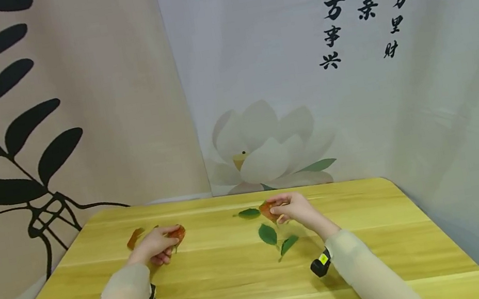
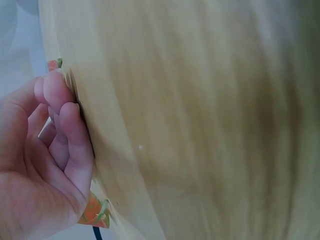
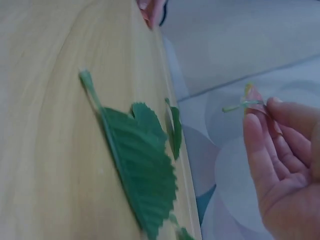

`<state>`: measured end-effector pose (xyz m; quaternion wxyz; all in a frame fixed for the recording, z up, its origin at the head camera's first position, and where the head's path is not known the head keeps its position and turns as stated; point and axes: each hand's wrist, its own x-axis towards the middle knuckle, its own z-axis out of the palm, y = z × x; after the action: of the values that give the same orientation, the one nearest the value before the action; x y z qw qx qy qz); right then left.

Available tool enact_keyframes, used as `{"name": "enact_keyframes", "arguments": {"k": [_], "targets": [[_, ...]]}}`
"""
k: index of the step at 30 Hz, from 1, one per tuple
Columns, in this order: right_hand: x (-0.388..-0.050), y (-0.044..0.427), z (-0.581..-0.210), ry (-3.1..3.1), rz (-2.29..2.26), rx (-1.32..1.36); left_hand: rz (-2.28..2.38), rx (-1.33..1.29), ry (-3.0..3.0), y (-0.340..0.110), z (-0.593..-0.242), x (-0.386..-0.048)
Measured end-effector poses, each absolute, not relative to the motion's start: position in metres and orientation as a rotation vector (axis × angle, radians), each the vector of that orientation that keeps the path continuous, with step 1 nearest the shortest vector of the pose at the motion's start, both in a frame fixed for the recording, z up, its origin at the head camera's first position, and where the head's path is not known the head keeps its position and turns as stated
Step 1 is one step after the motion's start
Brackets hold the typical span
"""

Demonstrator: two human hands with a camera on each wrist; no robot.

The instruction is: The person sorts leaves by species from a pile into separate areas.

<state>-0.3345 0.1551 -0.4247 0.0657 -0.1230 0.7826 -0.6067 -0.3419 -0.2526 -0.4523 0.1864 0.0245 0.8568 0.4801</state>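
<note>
My left hand (image 1: 157, 245) is low over the left part of the table, pinching an orange-red leaf (image 1: 179, 233) between thumb and fingers. Only a scrap of that leaf (image 2: 52, 65) shows past the fingertips in the left wrist view. Another reddish-orange leaf (image 1: 135, 238) lies just left of this hand. On the other side, my right hand (image 1: 295, 208) pinches a second orange-red leaf (image 1: 266, 211), whose pale stem sticks out in the right wrist view. Green leaves lie around it: one (image 1: 249, 213) to its left, two more (image 1: 267, 234) nearer me.
The yellow wood-grain table (image 1: 224, 288) has its far edge close beyond both hands. Behind it hangs a pale printed curtain (image 1: 254, 63) with a lotus, plant and writing. Each wrist carries a small black camera (image 1: 320, 265).
</note>
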Motion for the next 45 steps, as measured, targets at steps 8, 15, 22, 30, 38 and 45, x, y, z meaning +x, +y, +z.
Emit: {"name": "enact_keyframes", "arguments": {"k": [8, 15, 22, 30, 38, 45], "targets": [[-0.344, 0.127, -0.427, 2.360, -1.834, -0.373, 1.377, 0.082, 2.387, -0.243, -0.443, -0.338], [-0.352, 0.089, -0.444, 2.372, -1.785, -0.481, 1.376, 0.025, 2.397, -0.247, -0.444, -0.333], [-0.356, 0.055, -0.448, 2.338, -1.783, -0.505, 1.376, 0.015, 2.421, -0.253, -0.450, -0.336], [-0.365, 0.026, -0.452, 2.331, -1.809, -0.445, 1.408, 0.007, 2.406, -0.251, -0.451, -0.336], [-0.370, 0.002, -0.461, 2.381, -1.770, -0.415, 1.386, -0.024, 2.403, -0.252, -0.456, -0.339], [-0.377, -0.013, -0.470, 2.431, -1.727, -0.373, 1.434, -0.033, 2.394, -0.250, -0.452, -0.337]]}}
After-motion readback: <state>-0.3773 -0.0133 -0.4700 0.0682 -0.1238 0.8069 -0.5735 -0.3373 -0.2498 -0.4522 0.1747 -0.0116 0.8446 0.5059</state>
